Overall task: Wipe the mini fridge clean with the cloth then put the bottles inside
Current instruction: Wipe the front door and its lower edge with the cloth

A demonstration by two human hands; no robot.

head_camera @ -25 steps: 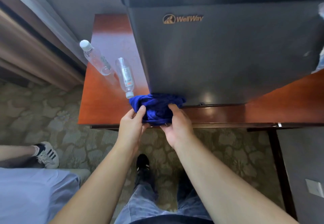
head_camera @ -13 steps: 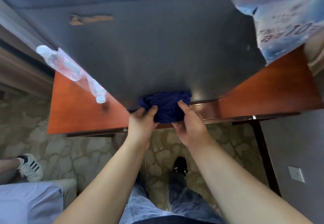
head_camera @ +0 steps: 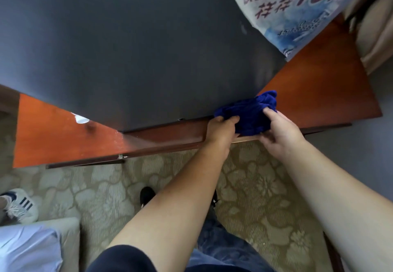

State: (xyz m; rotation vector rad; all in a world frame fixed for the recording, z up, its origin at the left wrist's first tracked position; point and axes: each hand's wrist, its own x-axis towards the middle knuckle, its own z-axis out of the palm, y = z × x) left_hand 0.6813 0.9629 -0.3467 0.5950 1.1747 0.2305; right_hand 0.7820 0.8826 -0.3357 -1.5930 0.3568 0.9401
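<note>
Cloth (head_camera: pixel 248 114), bunched, lies right of frame centre at the mini fridge (head_camera: pixel 138 48) lower right corner, on the counter (head_camera: pixel 319 93). Left hand (head_camera: pixel 221 129) and right hand (head_camera: pixel 280 131) both pinch it with curled fingers (head_camera: pixel 269 113). The fridge's dark face spreads toward the upper left, on the left hand's side.

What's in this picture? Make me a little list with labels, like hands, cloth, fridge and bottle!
hands: left hand and right hand both grip the cloth
cloth: blue, bunched up, at the fridge bottom edge near its right corner
fridge: dark grey, standing on the desk
desk: reddish wood
bottle: only its white-capped end shows, left of the fridge
floor: patterned carpet
</note>
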